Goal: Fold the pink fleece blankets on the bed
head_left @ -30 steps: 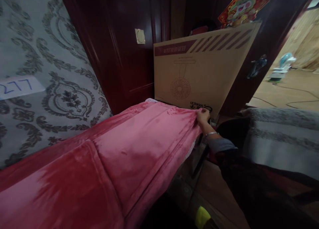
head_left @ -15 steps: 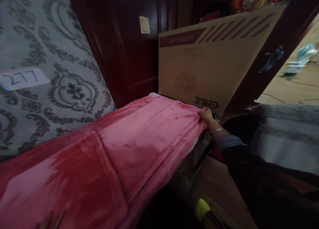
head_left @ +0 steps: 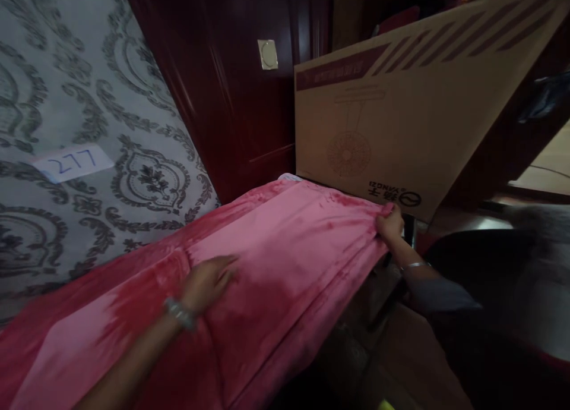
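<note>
A pink plush blanket [head_left: 285,237] lies spread in folds over a long surface, which it mostly hides. My right hand [head_left: 390,224] is closed on the blanket's far right corner, close to the cardboard box. Over the middle of the blanket is my left hand [head_left: 209,282], its fingers apart and stretched forward, blurred a little by motion. Whether it touches the cloth I cannot tell. A raised fold [head_left: 182,261] of the blanket runs beneath my left hand and wrist.
A large cardboard box [head_left: 387,125] stands at the blanket's far end, before a dark red wooden panel [head_left: 249,119]. Patterned wallpaper [head_left: 146,178] with a paper label [head_left: 73,162] reading 277 is on the left. Greyish fabric [head_left: 550,249] lies at the right.
My left hand has come from the bottom edge forward over the middle of the blanket. My right hand keeps hold of the corner. The view has shifted left.
</note>
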{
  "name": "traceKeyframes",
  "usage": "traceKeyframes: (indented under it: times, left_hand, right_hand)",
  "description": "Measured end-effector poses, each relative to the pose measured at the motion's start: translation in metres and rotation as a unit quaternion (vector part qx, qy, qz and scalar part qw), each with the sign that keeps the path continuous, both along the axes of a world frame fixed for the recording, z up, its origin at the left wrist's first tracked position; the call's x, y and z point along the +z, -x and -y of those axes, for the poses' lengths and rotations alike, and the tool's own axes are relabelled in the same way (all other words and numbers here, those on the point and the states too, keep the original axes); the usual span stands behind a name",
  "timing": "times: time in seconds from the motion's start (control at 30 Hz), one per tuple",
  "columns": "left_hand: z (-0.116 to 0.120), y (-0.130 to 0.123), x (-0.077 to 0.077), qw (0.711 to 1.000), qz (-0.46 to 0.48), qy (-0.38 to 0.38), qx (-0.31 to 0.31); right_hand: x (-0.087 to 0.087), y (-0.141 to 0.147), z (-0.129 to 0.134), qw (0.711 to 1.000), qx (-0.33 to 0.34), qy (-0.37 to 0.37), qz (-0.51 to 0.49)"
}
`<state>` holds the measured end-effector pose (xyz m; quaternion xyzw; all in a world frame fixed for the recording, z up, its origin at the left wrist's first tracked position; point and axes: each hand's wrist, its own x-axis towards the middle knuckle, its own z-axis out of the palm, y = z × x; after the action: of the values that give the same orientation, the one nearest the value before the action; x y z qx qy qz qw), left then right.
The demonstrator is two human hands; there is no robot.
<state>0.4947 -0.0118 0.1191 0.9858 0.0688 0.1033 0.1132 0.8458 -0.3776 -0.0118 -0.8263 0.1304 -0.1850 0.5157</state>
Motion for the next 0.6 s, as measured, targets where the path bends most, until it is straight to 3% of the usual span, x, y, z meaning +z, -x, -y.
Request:
traceKeyframes:
  times: [0.1, 0.23, 0.4, 0.6]
  left_hand:
    - [0.002, -0.087, 0.007, 0.996, -0.051, -0.054, 0.054]
    - [-0.005, -0.168, -0.009, 0.984, -0.074, -0.100, 0.129]
    - [-0.022, -0.217, -0.036, 0.970, -0.082, -0.122, 0.192]
    - [-0.034, -0.248, -0.050, 0.963, -0.112, -0.128, 0.208]
  right_hand:
    - [-0.002, 0.001, 0.000, 1.000, -0.011, -0.008, -0.005]
    - [-0.008, -0.002, 0.005, 1.000, -0.005, -0.007, 0.004]
    - [-0.016, -0.005, 0.012, 1.000, 0.011, 0.002, 0.010]
    - [-0.029, -0.011, 0.018, 0.999, 0.027, -0.022, 0.027]
